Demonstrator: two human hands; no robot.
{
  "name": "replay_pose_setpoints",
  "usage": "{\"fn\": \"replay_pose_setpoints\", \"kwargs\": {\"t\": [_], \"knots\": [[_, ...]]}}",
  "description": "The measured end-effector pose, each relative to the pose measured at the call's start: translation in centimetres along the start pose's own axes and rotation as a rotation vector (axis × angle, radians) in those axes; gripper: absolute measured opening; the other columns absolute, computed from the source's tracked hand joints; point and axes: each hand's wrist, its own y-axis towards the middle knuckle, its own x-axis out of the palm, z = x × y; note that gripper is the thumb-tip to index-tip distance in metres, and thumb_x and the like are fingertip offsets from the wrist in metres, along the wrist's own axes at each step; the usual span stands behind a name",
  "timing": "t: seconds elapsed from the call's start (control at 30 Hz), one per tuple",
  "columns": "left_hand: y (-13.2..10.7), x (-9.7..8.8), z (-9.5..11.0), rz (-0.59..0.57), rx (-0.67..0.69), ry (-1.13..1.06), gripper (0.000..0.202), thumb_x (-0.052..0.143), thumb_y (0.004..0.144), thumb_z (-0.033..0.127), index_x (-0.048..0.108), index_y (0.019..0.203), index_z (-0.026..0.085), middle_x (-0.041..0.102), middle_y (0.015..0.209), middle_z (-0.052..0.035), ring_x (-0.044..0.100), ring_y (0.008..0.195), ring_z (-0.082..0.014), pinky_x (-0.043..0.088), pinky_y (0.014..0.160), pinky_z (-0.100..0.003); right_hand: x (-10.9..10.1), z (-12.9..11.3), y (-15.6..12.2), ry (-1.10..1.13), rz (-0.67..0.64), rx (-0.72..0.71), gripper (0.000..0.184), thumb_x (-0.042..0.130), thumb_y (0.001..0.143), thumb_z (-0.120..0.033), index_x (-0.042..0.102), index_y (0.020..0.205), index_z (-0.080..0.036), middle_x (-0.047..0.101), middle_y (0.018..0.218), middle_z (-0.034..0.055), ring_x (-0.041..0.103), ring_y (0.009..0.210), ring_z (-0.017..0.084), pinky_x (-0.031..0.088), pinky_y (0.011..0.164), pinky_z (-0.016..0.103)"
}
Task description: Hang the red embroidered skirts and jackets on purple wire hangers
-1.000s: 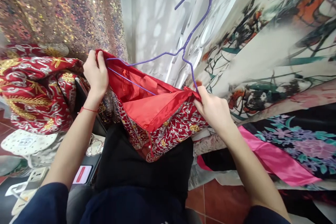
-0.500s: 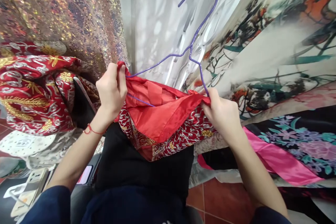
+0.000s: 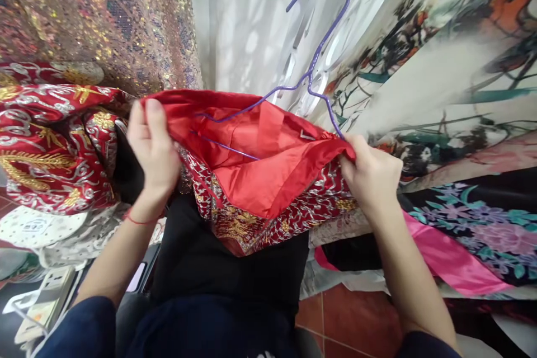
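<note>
My left hand (image 3: 153, 148) is closed on the left end of the waistband of a red embroidered skirt (image 3: 251, 190). The skirt has a plain red lining and silver and gold stitching outside. My right hand (image 3: 371, 170) grips the waistband's right end, close to the right shoulder of a purple hanger (image 3: 310, 72). The hanger's lower part lies inside the opened waist, its bottom bar partly showing, while its hook sticks up above the cloth. The skirt hangs over my black-clad lap.
More red embroidered cloth (image 3: 54, 151) lies at the left below a sequinned fabric (image 3: 96, 17). White sheer curtain (image 3: 247, 22) hangs ahead, and floral cloth (image 3: 440, 84) on the right. A phone (image 3: 136, 277) and a white patterned cap (image 3: 42, 226) are at lower left.
My left hand has moved left and my right hand slightly right, stretching the waistband wider. More of the red lining shows, and the hanger has shifted a little right.
</note>
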Motion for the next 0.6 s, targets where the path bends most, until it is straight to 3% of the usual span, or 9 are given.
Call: {"fn": "replay_pose_setpoints", "kwargs": {"t": [0.07,0.13,0.27,0.4,0.5,0.6], "knots": [[1.5,-1.4,0.4,-0.014,-0.052,-0.02,0.049,0.067,0.089,0.056,0.043,0.068,0.02,0.03,0.057,0.0073,0.026,0.045,-0.0028,0.023,0.039,-0.021,0.3,-0.2,0.0,-0.034,0.002,-0.043,0.031,0.046,0.096,-0.027,0.071,0.11,-0.014,0.061,0.064,0.0043,0.048,0.055,0.015,0.029,0.056,0.029],[1.5,-1.6,1.4,-0.033,-0.129,-0.023,0.043,0.065,0.094,0.046,0.043,0.068,0.021,0.028,0.054,0.0076,0.025,0.041,-0.0029,0.02,0.036,-0.022,0.6,-0.9,-0.1,-0.069,0.008,-0.063,0.031,0.045,0.095,-0.022,0.07,0.11,-0.013,0.06,0.062,0.004,0.045,0.053,0.014,0.026,0.055,0.03],[-2.9,1.1,2.0,-0.022,-0.188,-0.051,0.043,0.066,0.09,0.055,0.041,0.075,0.024,0.034,0.054,0.0103,0.033,0.034,-0.0035,0.029,0.031,-0.022,0.8,-2.3,-0.6,-0.116,0.071,-0.064,0.03,0.044,0.094,-0.02,0.071,0.107,-0.012,0.059,0.06,0.0039,0.04,0.049,0.014,0.023,0.052,0.03],[-7.2,3.5,0.6,-0.256,-0.273,-0.067,0.037,0.056,0.096,0.055,0.037,0.084,0.025,0.036,0.051,0.013,0.043,0.035,-0.0058,0.035,0.037,-0.021,0.7,-2.0,-0.9,-0.083,0.152,-0.06,0.029,0.046,0.094,-0.023,0.071,0.107,-0.013,0.063,0.061,0.0035,0.047,0.051,0.015,0.029,0.053,0.029],[-5.2,2.7,0.2,-0.258,-0.103,0.126,0.033,0.056,0.098,0.044,0.041,0.078,0.022,0.036,0.05,0.0111,0.04,0.037,-0.0047,0.03,0.041,-0.022,0.9,-0.6,-0.9,0.099,0.155,-0.034,0.03,0.046,0.092,-0.022,0.071,0.107,-0.016,0.069,0.073,0.0054,0.06,0.063,0.018,0.041,0.061,0.028],[0.4,0.9,-0.1,-0.082,0.228,0.342,0.037,0.054,0.099,0.03,0.04,0.067,0.018,0.033,0.058,0.0074,0.034,0.05,-0.0041,0.032,0.053,-0.02,2.0,0.4,-0.5,0.398,0.27,0.069,0.028,0.042,0.092,-0.022,0.069,0.101,-0.019,0.071,0.089,0.0077,0.066,0.081,0.021,0.05,0.076,0.032]]}}
